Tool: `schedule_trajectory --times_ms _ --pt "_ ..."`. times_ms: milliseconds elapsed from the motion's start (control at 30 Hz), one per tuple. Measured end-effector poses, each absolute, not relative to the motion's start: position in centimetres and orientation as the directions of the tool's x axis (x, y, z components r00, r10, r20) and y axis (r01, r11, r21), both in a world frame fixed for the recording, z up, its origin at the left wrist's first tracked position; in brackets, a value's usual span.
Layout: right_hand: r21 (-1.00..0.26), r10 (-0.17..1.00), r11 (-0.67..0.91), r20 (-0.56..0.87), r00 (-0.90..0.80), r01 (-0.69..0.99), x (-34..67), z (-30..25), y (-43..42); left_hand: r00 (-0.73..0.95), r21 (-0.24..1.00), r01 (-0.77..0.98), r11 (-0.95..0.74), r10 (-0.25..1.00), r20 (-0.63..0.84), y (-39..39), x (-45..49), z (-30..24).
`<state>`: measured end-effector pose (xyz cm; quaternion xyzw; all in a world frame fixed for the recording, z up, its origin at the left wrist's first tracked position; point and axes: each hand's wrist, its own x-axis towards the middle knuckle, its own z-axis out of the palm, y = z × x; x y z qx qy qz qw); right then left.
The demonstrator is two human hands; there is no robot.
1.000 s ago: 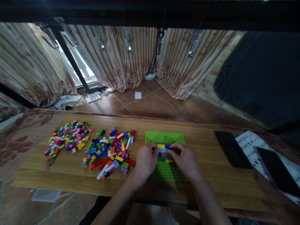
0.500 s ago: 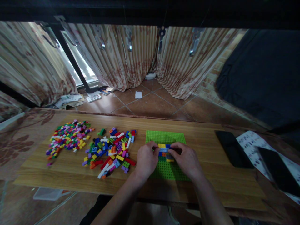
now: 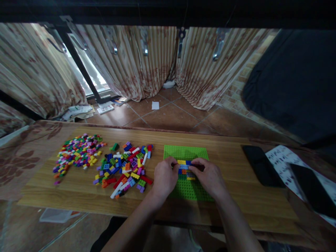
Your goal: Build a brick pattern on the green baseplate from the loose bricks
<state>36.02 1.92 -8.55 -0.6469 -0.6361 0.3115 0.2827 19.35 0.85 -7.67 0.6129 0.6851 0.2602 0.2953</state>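
Observation:
A green studded baseplate (image 3: 185, 151) lies on the wooden board, with rows of yellow, blue, light blue and orange toy bricks (image 3: 184, 167) on its middle. My left hand (image 3: 165, 176) is closed at the left end of these rows, its thumb and index finger pressed to the bricks. At the right end my right hand (image 3: 208, 175) pinches the same rows, fingertips near a dark blue brick (image 3: 188, 162). The fingers hide both ends of the rows, and I cannot tell whether either hand holds a loose brick.
Left of the baseplate lies a heap of larger mixed bricks (image 3: 126, 168); farther left is a heap of small bricks (image 3: 81, 150). A black phone-like slab (image 3: 262, 166), a printed sheet (image 3: 278, 157) and another dark device (image 3: 312, 189) lie at the right.
Both hands stay at the brick rows with almost the same grip. The whole view has shifted very slightly.

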Motion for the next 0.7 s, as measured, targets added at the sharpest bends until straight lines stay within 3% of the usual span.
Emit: schedule_trajectory --times_ms 700 --pt "-0.835 0.999 -0.048 -0.033 0.038 0.548 35.75 -8.82 2.29 -0.079 0.703 0.695 0.149 0.988 -0.131 1.66 19.33 -7.46"
